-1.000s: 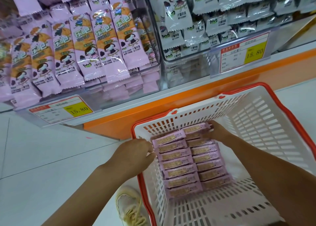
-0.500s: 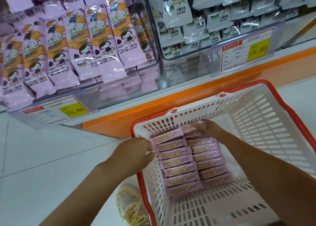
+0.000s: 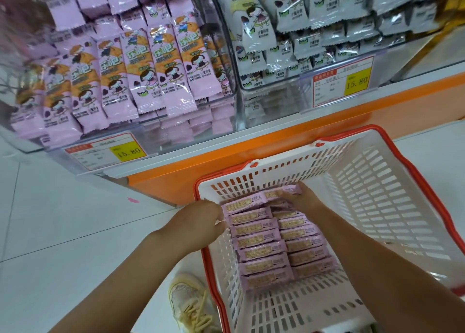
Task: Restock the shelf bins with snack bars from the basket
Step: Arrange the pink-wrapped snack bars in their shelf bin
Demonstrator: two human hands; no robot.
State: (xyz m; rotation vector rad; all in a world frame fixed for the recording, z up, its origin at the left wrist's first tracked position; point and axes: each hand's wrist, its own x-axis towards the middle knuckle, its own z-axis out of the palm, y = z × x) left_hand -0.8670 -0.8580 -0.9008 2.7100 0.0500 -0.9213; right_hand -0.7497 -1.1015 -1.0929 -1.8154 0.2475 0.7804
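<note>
A: We're over the basket (image 3: 377, 194), both grips down among the bars (image 3: 259, 239).

B: Two columns in there, and every bar lies crosswise, so the long axis runs from one grip towards the other.

A: The left grip (image 3: 201, 222) is touching the outer ends of the column just to its right. The right grip (image 3: 302, 199) lies on the far bars of the other column, fingers pointing leftward along them.

B: Are we holding anything?

A: We can't tell for either. The left fingers are tucked behind the back of the hand. The right ones are draped over the far bar (image 3: 284, 190), but the thumb is hidden.

B: And the target?

A: The pink bin (image 3: 176, 134) sits ahead, above and left of both grips, well apart from them, and the left grip is nearer. Its packs are pink like ours. The white bin (image 3: 276, 101), ahead of the right grip, holds white packs, so we'd judge it the wrong one.

B: Then we'd say it's a squeeze end to end, a lift, and a swing up and left.
</note>
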